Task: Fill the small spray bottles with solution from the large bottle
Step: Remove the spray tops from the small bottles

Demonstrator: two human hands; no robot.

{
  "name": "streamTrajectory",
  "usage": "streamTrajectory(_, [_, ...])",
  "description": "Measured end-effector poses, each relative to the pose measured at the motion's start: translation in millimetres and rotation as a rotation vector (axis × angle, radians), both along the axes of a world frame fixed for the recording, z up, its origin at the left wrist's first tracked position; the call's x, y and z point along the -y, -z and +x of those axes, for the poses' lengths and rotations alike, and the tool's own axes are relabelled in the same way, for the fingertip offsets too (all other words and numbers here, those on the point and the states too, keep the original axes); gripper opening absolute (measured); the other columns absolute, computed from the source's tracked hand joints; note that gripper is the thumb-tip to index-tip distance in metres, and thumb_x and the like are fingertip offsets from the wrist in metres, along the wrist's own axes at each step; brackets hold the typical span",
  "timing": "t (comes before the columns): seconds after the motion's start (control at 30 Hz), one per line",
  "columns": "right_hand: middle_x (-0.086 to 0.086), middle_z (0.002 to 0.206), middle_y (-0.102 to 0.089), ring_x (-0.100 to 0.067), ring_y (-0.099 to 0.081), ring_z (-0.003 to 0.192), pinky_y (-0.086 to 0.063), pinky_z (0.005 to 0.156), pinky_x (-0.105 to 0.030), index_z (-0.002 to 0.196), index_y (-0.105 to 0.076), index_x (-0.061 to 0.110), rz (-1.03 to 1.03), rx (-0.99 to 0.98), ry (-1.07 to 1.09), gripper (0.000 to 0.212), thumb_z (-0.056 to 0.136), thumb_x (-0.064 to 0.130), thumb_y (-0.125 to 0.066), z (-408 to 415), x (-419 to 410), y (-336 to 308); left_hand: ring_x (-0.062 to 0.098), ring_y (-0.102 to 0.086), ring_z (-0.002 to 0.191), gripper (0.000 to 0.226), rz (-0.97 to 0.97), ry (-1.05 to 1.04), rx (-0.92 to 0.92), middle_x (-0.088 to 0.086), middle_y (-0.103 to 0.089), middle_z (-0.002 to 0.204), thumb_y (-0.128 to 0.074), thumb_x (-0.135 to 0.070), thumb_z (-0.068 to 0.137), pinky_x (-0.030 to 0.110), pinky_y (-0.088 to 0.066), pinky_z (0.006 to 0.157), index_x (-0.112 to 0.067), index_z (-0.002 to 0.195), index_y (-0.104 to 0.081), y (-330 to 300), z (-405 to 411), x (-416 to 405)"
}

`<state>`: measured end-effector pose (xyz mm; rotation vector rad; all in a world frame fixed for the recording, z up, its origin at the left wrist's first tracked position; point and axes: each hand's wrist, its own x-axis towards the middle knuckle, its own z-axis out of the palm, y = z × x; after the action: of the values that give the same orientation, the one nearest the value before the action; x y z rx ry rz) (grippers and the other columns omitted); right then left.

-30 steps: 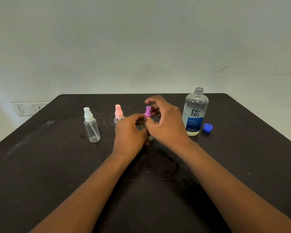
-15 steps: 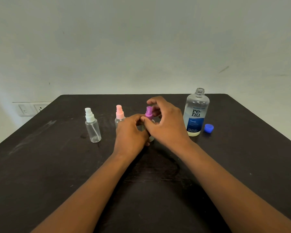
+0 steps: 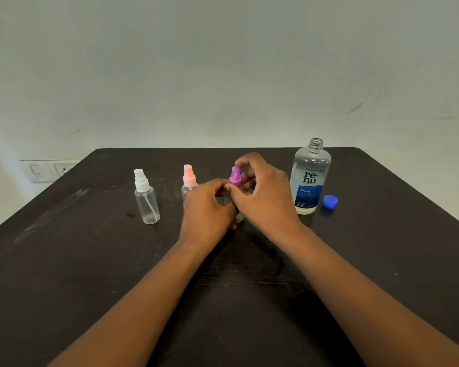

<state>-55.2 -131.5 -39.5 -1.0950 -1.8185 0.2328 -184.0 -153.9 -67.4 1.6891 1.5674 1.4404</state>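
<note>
Compared with the frame a second before, little had changed: both hands stayed on the purple-topped spray bottle (image 3: 235, 178), and the right hand's fingers (image 3: 245, 161) had curled slightly higher round its pump head. The left hand (image 3: 207, 207) still gripped the clear body low down, its fingers wrapped round it, while the right hand (image 3: 265, 197) pinched the purple top between thumb and fingers. That bottle stood on the counter (image 3: 64, 260) between the hands, near the middle.

Three small spray bottles were there: the purple-topped one, a pink-topped spray bottle (image 3: 189, 178) just behind the left hand, and a white-topped spray bottle (image 3: 146, 197) further left, well apart from the hands. One large bottle (image 3: 310, 178) stood upright to the right, uncapped, with one blue cap (image 3: 329, 201) lying just beside its base.

The small bottles were clear plastic cylinders with stepped pump tops; a thin dip tube showed inside the white-topped one. The large bottle was clear, round-shouldered, with a threaded neck, a blue label and pale yellowish liquid at the bottom. The counter was dark, matte and scuffed with pale smears
</note>
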Motion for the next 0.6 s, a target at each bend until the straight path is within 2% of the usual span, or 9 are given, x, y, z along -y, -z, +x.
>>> streamTrajectory(0.1, [0.010, 0.098, -0.071, -0.007, -0.069, 0.088, -0.063, 0.081, -0.039, 0.121, -0.063, 0.024, 0.003, -0.008, -0.031, 0.042, 0.085, 0.015, -0.081, 0.6, 3.4, -1.5, 0.019, -0.074, 0.055, 0.030, 0.000, 0.008, 0.004, -0.006, -0.076, 0.109, -0.074, -0.003, 0.093, 0.043, -0.065, 0.059, -0.016, 0.121, -0.075, -0.8, 0.3, 1.3])
streamTrajectory(0.27, [0.010, 0.099, -0.073, -0.006, -0.070, 0.089, -0.062, 0.086, -0.039, 0.123, -0.063, 0.024, 0.020, -0.022, -0.030, 0.044, 0.085, 0.016, -0.083, 0.4, 4.0, -1.7, 0.018, -0.075, 0.056, 0.029, -0.006, -0.008, 0.009, -0.005, -0.076, 0.109, -0.078, -0.007, 0.092, 0.043, -0.065, 0.059, -0.016, 0.120, -0.075, -0.2, 0.6, 0.8])
streamTrajectory(0.47, [0.004, 0.096, -0.072, -0.005, -0.071, 0.089, -0.059, 0.084, -0.021, 0.128, -0.055, 0.012, 0.246, -0.254, 0.005, 0.046, 0.090, 0.012, -0.081, 6.0, 9.4, -18.6, 0.018, -0.074, 0.056, 0.037, -0.031, -0.005, 0.073, -0.005, -0.075, 0.103, -0.087, -0.033, 0.085, 0.037, -0.065, 0.057, -0.019, 0.117, -0.075, -5.9, 5.3, 5.2])
streamTrajectory(0.53, [0.000, 0.096, -0.073, -0.008, -0.071, 0.088, -0.059, 0.083, -0.024, 0.123, -0.056, 0.005, 0.344, -0.337, 0.028, 0.040, 0.091, 0.011, -0.080, 7.7, 10.7, -23.4, 0.018, -0.075, 0.059, 0.042, -0.037, -0.010, 0.066, -0.006, -0.075, 0.104, -0.089, -0.038, 0.081, 0.035, -0.066, 0.061, -0.021, 0.118, -0.075, -5.7, 5.4, 5.6])
streamTrajectory(0.6, [-0.002, 0.096, -0.072, -0.011, -0.070, 0.088, -0.059, 0.083, -0.028, 0.119, -0.058, 0.002, 0.420, -0.407, 0.053, 0.036, 0.092, 0.009, -0.080, 9.9, 10.6, -27.0, 0.017, -0.077, 0.070, 0.049, -0.027, -0.028, 0.022, -0.011, -0.076, 0.106, -0.091, -0.042, 0.079, 0.036, -0.066, 0.074, -0.026, 0.121, -0.074, -4.2, 5.2, 5.5])
